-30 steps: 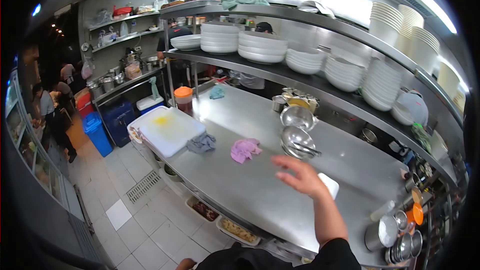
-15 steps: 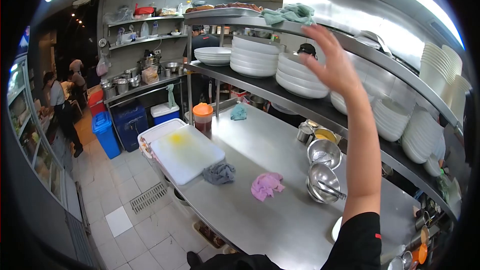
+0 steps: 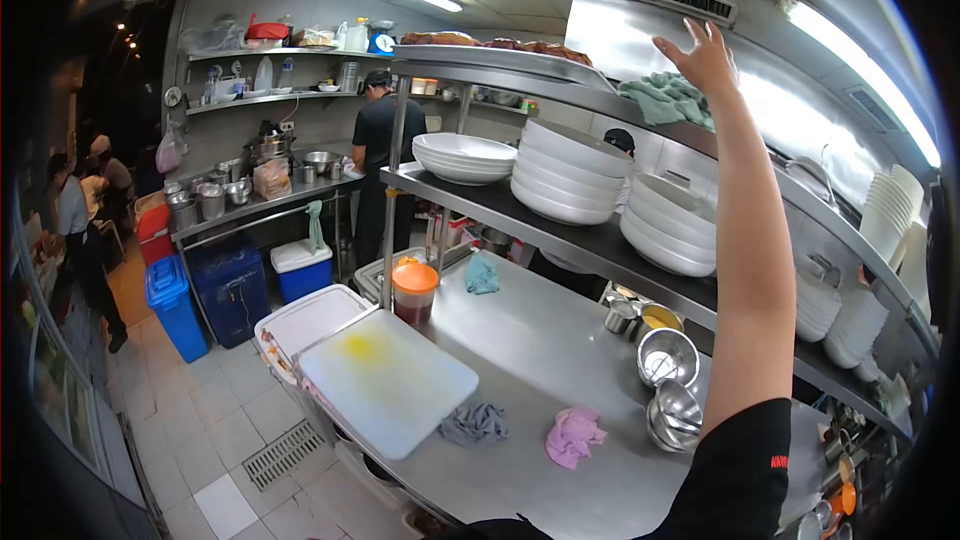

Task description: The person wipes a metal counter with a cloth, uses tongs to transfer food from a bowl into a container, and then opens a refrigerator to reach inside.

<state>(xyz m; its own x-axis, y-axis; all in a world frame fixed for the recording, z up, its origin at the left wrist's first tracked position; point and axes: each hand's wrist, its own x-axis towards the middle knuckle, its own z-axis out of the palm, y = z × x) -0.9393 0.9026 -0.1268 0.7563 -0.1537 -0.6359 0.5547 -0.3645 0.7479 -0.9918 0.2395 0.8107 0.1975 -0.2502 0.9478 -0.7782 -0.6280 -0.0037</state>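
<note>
Desk: long, brushed-steel (image 3: 540, 335), running from far left to near right, below the shelf.
Top shelf: long, grey steel (image 3: 500, 78), above the desk.
Right hand: bare (image 3: 710, 68), raised at shelf height, black sleeve (image 3: 735, 470) below; the nearer hand. Left hand out of view.
Green cloth: soft, crumpled fabric (image 3: 662, 98), on the top shelf; long axis roughly along its edge; lies left of and below the fingers (image 3: 713, 36), wrist side overlapping its right end in view. Contact: cannot tell.
Fingers: spread apart, pointing up, across that axis; nothing held.

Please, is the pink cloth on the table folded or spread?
Neither: the pink cloth lies bunched on the metal table, with uneven creases.
</note>
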